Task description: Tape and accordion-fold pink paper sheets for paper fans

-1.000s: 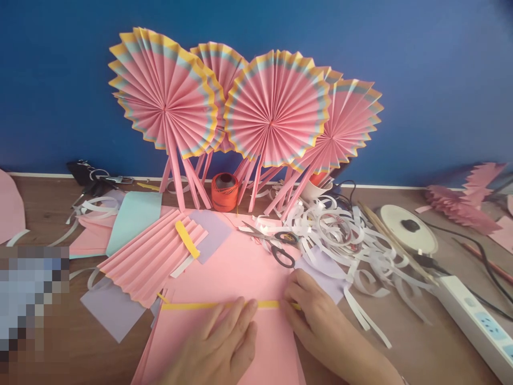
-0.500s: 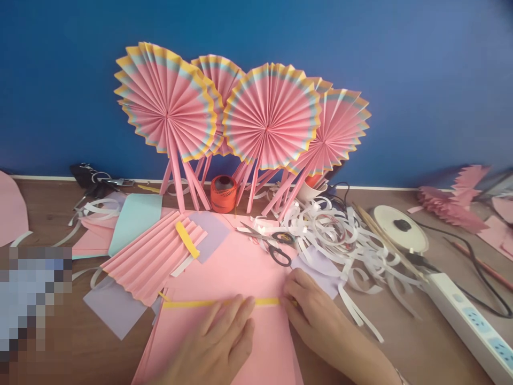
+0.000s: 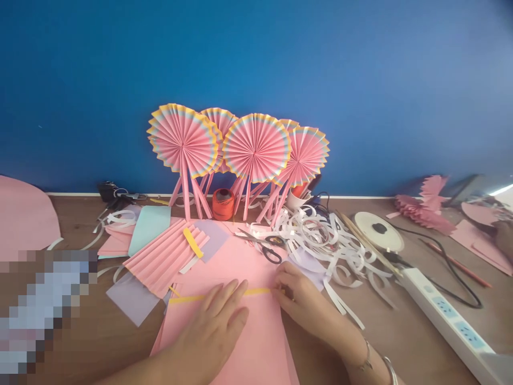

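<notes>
A narrow yellow paper strip (image 3: 188,300) lies across the top edge of a pink paper sheet (image 3: 256,342). My left hand (image 3: 216,326) is spread flat on the sheet, its fingertips crossing the middle of the strip. At the strip's right end my right hand (image 3: 298,291) is closed, thumb and fingers pinched on the yellow strip. Just beyond the right hand lie black-handled scissors (image 3: 272,247). A pleated pink paper (image 3: 162,262) with a loose yellow piece (image 3: 193,243) on it rests to the left.
Several pleated paper fans (image 3: 256,147) stand against the blue wall, beside an orange thread spool (image 3: 223,204). White paper curls (image 3: 320,235) pile up on the right, near a white power strip (image 3: 444,310). Another person's hand (image 3: 504,238) shows at the far right edge.
My view has tilted up and drawn back, so the fans look lower and smaller. Both hands keep nearly the same places on the strip. Another person's hand now shows at far right.
</notes>
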Demonstrator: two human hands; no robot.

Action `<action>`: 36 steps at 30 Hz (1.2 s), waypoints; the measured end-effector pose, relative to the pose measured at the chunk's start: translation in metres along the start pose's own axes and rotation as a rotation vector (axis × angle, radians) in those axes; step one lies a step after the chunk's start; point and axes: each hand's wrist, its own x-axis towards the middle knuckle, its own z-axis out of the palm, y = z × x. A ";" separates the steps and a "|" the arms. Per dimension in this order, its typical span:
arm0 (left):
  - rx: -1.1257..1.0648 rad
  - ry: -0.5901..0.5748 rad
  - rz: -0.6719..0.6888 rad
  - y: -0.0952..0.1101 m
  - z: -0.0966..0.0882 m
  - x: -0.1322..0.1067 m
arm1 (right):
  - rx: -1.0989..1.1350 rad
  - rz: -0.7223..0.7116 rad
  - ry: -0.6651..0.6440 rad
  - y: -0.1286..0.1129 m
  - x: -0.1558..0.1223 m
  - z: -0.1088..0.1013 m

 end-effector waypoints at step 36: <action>-0.638 0.027 -0.587 -0.028 -0.021 0.065 | -0.106 -0.208 0.420 -0.004 0.014 0.008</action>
